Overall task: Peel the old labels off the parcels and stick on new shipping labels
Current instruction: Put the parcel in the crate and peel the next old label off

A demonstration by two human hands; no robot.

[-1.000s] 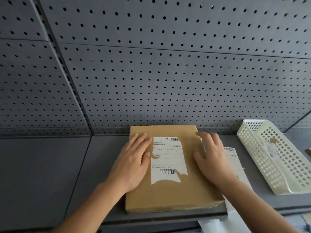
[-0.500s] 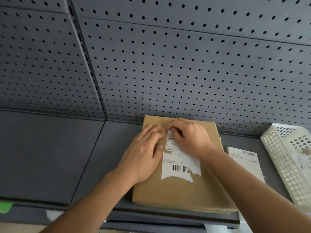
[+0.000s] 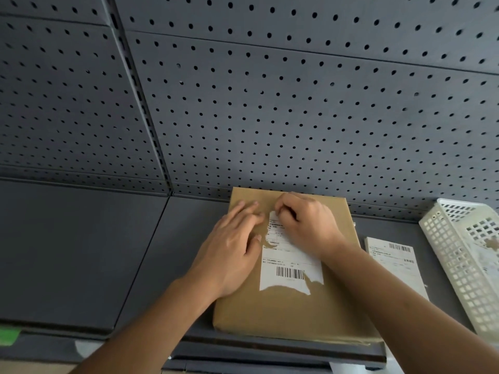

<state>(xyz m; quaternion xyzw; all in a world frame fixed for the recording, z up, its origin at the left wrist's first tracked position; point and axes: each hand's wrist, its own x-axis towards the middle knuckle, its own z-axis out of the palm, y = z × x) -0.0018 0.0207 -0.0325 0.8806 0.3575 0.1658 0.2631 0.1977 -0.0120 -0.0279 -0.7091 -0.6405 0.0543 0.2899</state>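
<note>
The parcel point(image 3: 286, 306) lies on the shelf point(image 3: 81, 252), with the pegboard wall point(image 3: 270, 103) close behind at 12 o'clock. On the parcel sits the label point(image 3: 289, 263). The left hand point(image 3: 232, 249) rests flat at the label's 9 o'clock, and the right hand point(image 3: 307, 220) is at its 12 o'clock end, seemingly pinching it. At the parcel's 3 o'clock lie spare labels point(image 3: 394, 263), with the basket point(image 3: 442, 238) beyond them

left grip point(image 3: 232, 249) flat, fingers straight, right grip point(image 3: 307, 225) curled, pinching old label point(image 3: 291, 263)
</note>
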